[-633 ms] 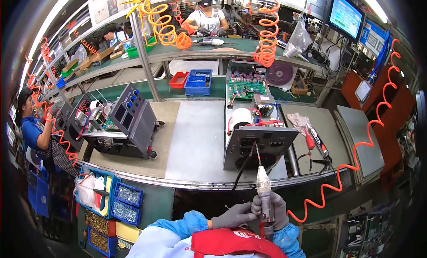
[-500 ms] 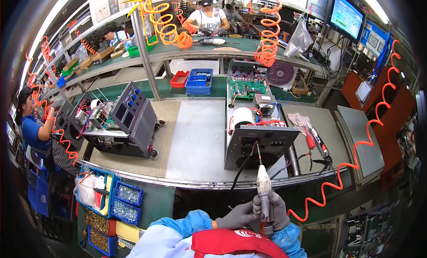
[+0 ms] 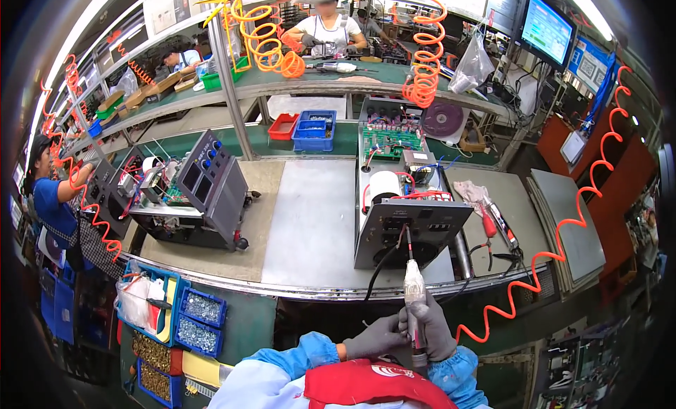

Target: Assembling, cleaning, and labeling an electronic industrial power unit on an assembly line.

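Observation:
My gloved right hand is wrapped round a power screwdriver with a whitish, wrapped front end. Its thin bit points away from me and meets the dark rear panel of an open electrical unit. Beside the tool's body, my gloved left hand is closed, its fingers bent in toward the driver. Whatever it may hold is hidden, and I cannot tell whether it touches the tool. On the unit, a green circuit board, a white cylinder and red wires lie exposed. A black cable hangs from the panel.
A second open unit stands left on the bench. Blue bins of screws sit near left; red and blue trays lie behind. A red-handled tool rests right of the panel. An orange coiled hose loops at right. Co-workers are beyond.
The screwdriver's rear has swung slightly left, and its body is a little lower. My right hand has shifted its grip slightly. The bit still meets the panel.

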